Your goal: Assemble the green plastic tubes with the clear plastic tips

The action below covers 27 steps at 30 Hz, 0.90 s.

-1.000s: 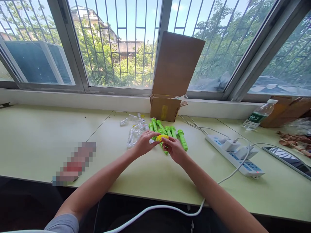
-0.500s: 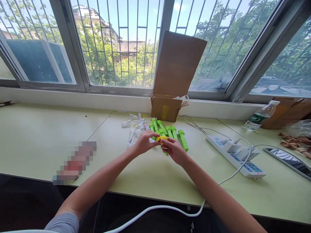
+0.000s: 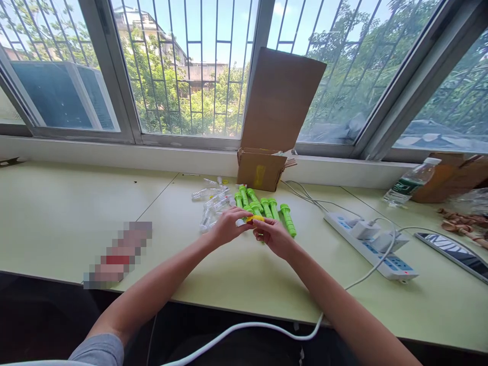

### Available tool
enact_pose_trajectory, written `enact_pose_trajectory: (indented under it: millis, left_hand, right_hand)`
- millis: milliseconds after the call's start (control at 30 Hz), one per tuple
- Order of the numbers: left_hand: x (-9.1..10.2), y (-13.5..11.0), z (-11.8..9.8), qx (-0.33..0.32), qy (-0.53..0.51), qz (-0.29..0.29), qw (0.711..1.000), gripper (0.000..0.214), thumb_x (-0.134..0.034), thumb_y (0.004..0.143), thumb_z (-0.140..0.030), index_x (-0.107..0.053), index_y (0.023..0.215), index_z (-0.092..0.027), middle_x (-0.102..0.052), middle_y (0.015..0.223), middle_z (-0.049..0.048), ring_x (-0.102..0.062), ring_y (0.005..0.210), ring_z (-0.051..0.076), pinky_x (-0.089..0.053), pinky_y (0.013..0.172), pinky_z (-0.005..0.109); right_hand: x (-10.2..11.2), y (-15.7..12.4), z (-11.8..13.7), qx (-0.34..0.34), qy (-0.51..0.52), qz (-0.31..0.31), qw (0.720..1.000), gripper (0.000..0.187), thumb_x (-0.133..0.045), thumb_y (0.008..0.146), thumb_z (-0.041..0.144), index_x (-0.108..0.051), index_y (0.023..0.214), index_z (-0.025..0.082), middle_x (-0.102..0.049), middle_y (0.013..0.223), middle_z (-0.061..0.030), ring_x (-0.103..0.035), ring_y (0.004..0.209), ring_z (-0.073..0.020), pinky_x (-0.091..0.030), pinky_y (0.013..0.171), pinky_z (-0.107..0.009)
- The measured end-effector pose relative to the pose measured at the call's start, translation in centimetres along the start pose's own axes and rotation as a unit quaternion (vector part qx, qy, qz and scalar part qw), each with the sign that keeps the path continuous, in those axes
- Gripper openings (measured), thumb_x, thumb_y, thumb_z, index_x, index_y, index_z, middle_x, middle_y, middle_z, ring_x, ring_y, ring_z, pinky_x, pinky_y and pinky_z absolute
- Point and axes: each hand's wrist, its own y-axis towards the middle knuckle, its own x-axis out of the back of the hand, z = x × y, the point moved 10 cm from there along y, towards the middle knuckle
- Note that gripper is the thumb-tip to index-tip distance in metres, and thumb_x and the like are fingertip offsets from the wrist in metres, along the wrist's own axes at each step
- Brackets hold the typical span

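A workroom, I'd say: long desk (image 3: 213, 274) beneath barred windows (image 3: 186, 81), loose green plastic parts (image 3: 288, 220) mid-desk, open carton (image 3: 263, 170) at twelve o'clock, power strip (image 3: 369, 247) at four.

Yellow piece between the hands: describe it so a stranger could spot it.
On the pale table, find the open cardboard box by the window. Nearer the viewer, past the green pieces, the left hand and right hand meet at the yellow piece. Unlike those green ones, it is held.

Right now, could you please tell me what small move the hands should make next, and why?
Perhaps turn the yellow piece slightly with the right hand while the left hand steadies it, since it sits between both hands, partly hidden from view.
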Motion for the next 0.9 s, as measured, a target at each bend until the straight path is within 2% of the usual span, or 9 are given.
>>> enact_pose_trajectory:
  millis: [167, 367, 700, 800, 900]
  left_hand:
    - [0.1, 0.1, -0.1, 0.006, -0.016, 0.0, 1.0, 0.024, -0.069, 0.08, -0.032, -0.069, 0.101, -0.021, -0.071, 0.097, 0.0049, -0.064, 0.089, 0.018, -0.052, 0.082, 0.032]
    - [0.1, 0.1, 0.2, 0.019, -0.025, 0.0, 1.0, 0.023, -0.067, 0.081, -0.032, -0.069, 0.101, -0.02, -0.072, 0.095, 0.0049, -0.064, 0.089, 0.018, -0.052, 0.082, 0.032]
    - [0.1, 0.3, -0.4, 0.003, 0.006, 0.035, 0.999, 0.03, -0.067, 0.081, -0.036, -0.067, 0.106, -0.02, -0.07, 0.1, 0.0067, -0.063, 0.096, 0.02, -0.052, 0.085, 0.035]
    - [1.1, 0.8, 0.1, 0.004, 0.023, 0.041, 0.999, 0.031, -0.066, 0.081, -0.04, -0.067, 0.106, -0.022, -0.07, 0.102, 0.0058, -0.062, 0.099, 0.02, -0.051, 0.088, 0.036]
    - [3.9, 1.7, 2.8, 0.055, 0.033, -0.013, 0.998, 0.025, -0.058, 0.086, -0.037, -0.067, 0.104, -0.021, -0.07, 0.101, 0.0052, -0.063, 0.099, 0.019, -0.051, 0.088, 0.035]
  right_hand:
    - [-0.1, -0.1, 0.4, 0.016, 0.011, 0.0, 1.0, 0.027, -0.083, 0.063, 0.035, -0.076, 0.081, 0.018, -0.068, 0.078, -0.0033, -0.049, 0.055, -0.0072, -0.038, 0.05, -0.024]
    - [-0.2, -0.1, 0.1, 0.002, 0.011, 0.008, 1.0, 0.029, -0.083, 0.063, 0.035, -0.076, 0.086, 0.018, -0.066, 0.076, -0.002, -0.05, 0.055, -0.007, -0.038, 0.051, -0.023]
    - [0.2, 0.0, 0.6, 0.025, -0.016, -0.031, 0.999, 0.028, -0.083, 0.06, 0.037, -0.077, 0.079, 0.018, -0.068, 0.076, -0.0045, -0.047, 0.054, -0.0079, -0.037, 0.05, -0.025]
    - [0.1, -0.2, 0.8, 0.027, -0.021, -0.037, 0.999, 0.027, -0.083, 0.06, 0.037, -0.077, 0.078, 0.019, -0.069, 0.077, -0.0047, -0.047, 0.053, -0.0084, -0.037, 0.051, -0.026]
    - [-0.1, -0.3, 0.9, 0.025, -0.031, -0.034, 0.999, 0.026, -0.083, 0.062, 0.036, -0.076, 0.078, 0.018, -0.07, 0.08, -0.0055, -0.047, 0.054, -0.0081, -0.037, 0.051, -0.026]
